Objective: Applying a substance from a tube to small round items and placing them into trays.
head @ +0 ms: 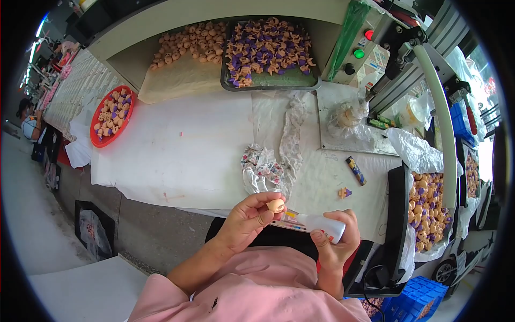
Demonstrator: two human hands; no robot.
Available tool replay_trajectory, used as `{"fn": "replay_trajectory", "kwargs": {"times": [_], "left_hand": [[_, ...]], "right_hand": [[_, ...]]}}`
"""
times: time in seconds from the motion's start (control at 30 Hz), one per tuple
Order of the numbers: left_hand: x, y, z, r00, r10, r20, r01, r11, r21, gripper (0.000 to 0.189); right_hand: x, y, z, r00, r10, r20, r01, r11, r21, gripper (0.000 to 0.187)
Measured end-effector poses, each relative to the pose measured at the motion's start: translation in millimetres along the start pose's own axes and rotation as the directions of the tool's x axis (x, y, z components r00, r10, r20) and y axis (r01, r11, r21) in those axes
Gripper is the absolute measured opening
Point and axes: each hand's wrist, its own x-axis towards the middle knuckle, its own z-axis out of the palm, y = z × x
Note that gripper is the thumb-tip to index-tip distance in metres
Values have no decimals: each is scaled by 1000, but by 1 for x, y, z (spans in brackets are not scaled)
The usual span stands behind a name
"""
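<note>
My left hand (249,220) pinches a small peach-coloured doll head (276,206) between thumb and fingers, with a hollow opening visible on it. In my right hand (340,237) is a white squeeze bottle (322,226), tilted so that its narrow nozzle points left toward the head. Whether the nozzle touches the head cannot be made out. A single peach-and-purple doll body (344,193) lies on the white table covering (173,161) beyond the bottle. Near it rests a dark printed tube (356,171). A crumpled floral cloth (263,167) sits just past my left hand.
At the back, loose doll heads (193,44) lie on paper beside a black tray (277,84) of doll bodies. A red basket (130,116) of figures stands left. A press machine (386,76) with buttons rises at right, near a lined bin (396,217) of figures. Another person (31,124) sits far left.
</note>
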Motion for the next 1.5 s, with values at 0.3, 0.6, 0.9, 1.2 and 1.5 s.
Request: {"fn": "replay_trajectory", "kwargs": {"times": [0.3,0.6,0.9,1.2,1.5], "left_hand": [[5,-4,6,1000,-4,9,4,1000,0,40],[10,-6,12,1000,-19,-6,19,999,-37,38],[11,-6,22,993,-102,-66,99,994,-46,35],[10,-20,33,995,-79,-61,72,992,-107,43],[12,-20,32,995,-99,-16,96,989,-113,43]], "right_hand": [[3,2,-8,1000,-8,-24,7,999,-41,41],[8,4,-17,998,-66,4,66,995,-70,40],[13,28,-9,988,50,-143,-61,995,-75,33],[32,71,1,1000,25,2,-24,966,-257,22],[39,71,-79,997,76,27,-36,715,-698,19]]}}
